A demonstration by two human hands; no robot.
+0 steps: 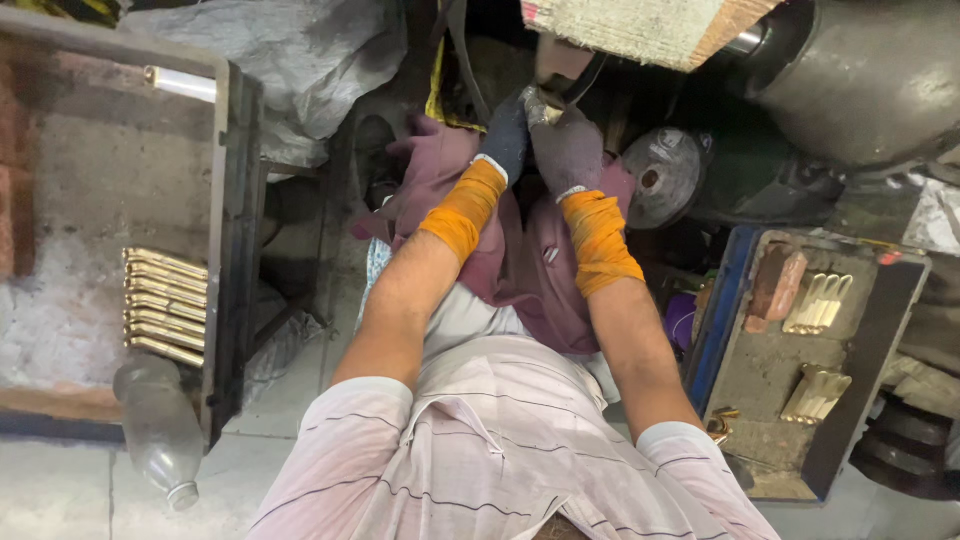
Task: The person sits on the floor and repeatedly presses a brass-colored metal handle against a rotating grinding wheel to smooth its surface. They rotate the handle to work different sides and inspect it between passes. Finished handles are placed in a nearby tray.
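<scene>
Both hands are gloved in grey, with orange cuffs at the wrists, and they meet up near the buffing wheel [640, 25] at the top of the view. The left hand [507, 135] and right hand [567, 148] are pressed close together, fingers curled round a small workpiece [553, 72] held against the wheel. The piece is mostly hidden by the fingers, so I cannot tell its long axis or which way it points. A maroon cloth [520, 250] lies over the lap below the wrists. To the person's right a tray [760, 370] holds two bunches of brass pieces [818, 303]. To the left, more brass bars [165, 305] lie stacked side by side, long axes running left to right, with a plastic bottle [160, 425] just below them.
</scene>
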